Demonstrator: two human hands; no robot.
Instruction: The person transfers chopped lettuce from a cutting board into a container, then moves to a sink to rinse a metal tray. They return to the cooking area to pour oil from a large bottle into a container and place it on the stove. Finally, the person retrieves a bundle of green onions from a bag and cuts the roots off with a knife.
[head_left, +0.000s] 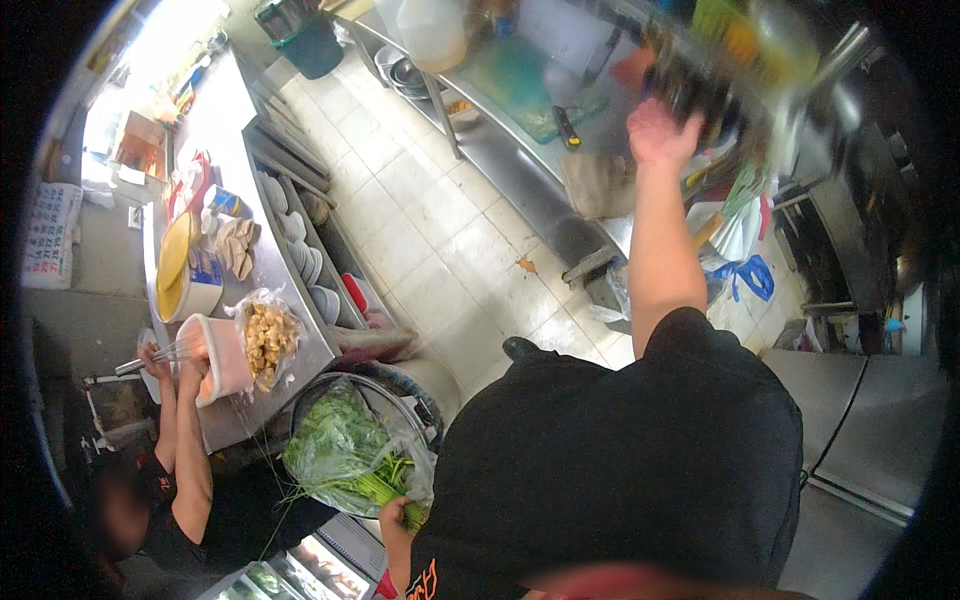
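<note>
My left hand (396, 514) is closed around the lower stems of a bunch of leafy greens (382, 487). The leaves lie in a clear plastic bag (326, 450) on top of a round bin (367, 381). My right hand (665, 133) reaches out over the far steel table, its palm showing and the thumb apart. Its fingers are blurred against dark utensils, so whether it grips one cannot be told. Left of it, a knife with a black and yellow handle (566, 127) lies beside a green cutting board (514, 82). A brown cloth (598, 184) hangs at the table edge.
At the left, a co-worker holds a whisk (161, 354) over a white tub (204, 352) on a steel counter (300, 360). A bag of brownish pieces (268, 337) and a yellow-lidded bucket (191, 289) stand nearby. Plates (304, 259) fill the shelf below. A steel refrigerator (855, 420) stands right.
</note>
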